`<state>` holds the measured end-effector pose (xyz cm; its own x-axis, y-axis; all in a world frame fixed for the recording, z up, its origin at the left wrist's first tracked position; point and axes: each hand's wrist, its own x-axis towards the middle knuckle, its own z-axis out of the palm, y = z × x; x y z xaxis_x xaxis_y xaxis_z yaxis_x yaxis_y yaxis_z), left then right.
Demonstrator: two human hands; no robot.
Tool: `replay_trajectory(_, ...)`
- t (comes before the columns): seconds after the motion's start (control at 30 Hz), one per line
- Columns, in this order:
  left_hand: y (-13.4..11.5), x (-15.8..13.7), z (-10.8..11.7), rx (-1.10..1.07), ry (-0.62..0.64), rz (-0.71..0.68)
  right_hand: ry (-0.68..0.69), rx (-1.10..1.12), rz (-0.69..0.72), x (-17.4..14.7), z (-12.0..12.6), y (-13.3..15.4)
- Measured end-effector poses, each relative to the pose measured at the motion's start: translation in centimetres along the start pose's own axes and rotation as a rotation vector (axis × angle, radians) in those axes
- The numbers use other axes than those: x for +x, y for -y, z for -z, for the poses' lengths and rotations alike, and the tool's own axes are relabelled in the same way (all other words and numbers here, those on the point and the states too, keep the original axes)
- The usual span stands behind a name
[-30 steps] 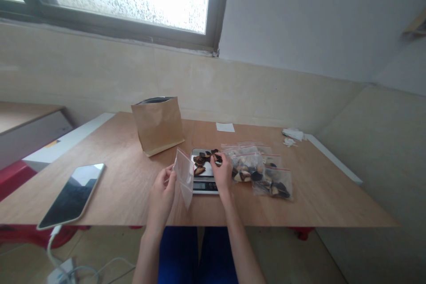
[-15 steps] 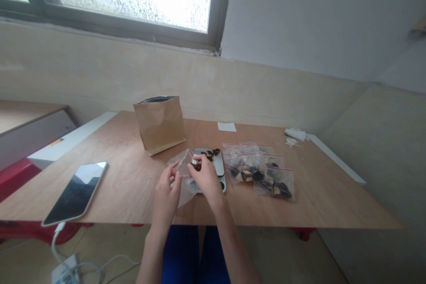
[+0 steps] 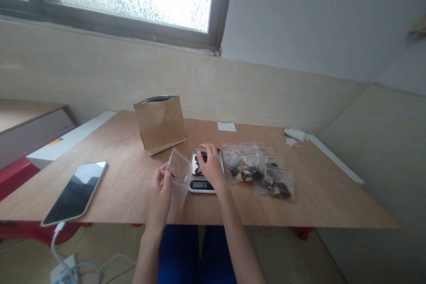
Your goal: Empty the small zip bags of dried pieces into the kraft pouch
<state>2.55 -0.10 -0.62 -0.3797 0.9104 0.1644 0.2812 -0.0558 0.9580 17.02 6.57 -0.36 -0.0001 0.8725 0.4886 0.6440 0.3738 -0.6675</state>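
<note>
My left hand [image 3: 160,188] pinches a clear zip bag [image 3: 179,169], holding it upright and tilted beside the scale; a small dark bit shows near my fingers. A small kitchen scale [image 3: 199,187] lies flat on the table, its display toward me. On its plate are several dark and pale pieces [image 3: 197,169] that look like dried mushroom. Over the plate, my right hand [image 3: 212,165] curves above these pieces with thumb and fingers apart. It hides part of the plate, and whether the fingertips touch a piece is hard to see.
Filled zip bags [image 3: 248,171] are heaped right of the scale. A brown paper bag [image 3: 161,126] stands open behind. A phone [image 3: 76,193] on a cable lies left. White paper [image 3: 226,127] and a crumpled white wrapper [image 3: 295,134] lie farther back on the wooden table [image 3: 319,191].
My right hand has moved from the bag's mouth, where it held dark pieces, right to the scale plate. My left hand has drawn the bag slightly left, uncovering the scale's display.
</note>
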Motion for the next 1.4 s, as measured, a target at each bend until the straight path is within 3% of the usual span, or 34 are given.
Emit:
replay_trajectory(0.17,0.5,0.1,0.1,-0.017,-0.013,0.015,0.190,-0.299,-0.009,-0.3,-2.0,-3.5)
replay_trajectory(0.7,0.2,0.0,-0.1,-0.038,0.024,0.010,0.058,-0.462,0.062,-0.3,-2.1,-3.8)
replay_trajectory(0.9,0.2,0.1,-0.1,-0.042,0.023,0.018,-0.019,-0.290,-0.058,1.2,-1.7,-4.5)
replay_trajectory(1.1,0.4,0.0,-0.3,-0.029,0.023,0.019,-0.194,0.171,-0.173,2.0,-0.7,-2.5)
replay_trajectory(1.23,0.1,-0.1,-0.4,0.005,0.026,0.022,0.034,0.404,-0.232,1.2,-0.1,1.0)
replay_trajectory(1.3,-0.1,-0.2,-0.4,0.008,0.021,0.013,0.156,0.390,-0.222,0.6,0.3,2.7)
replay_trajectory(1.4,-0.2,-0.2,-0.3,0.008,0.020,0.002,0.231,0.261,-0.218,0.0,0.7,4.5)
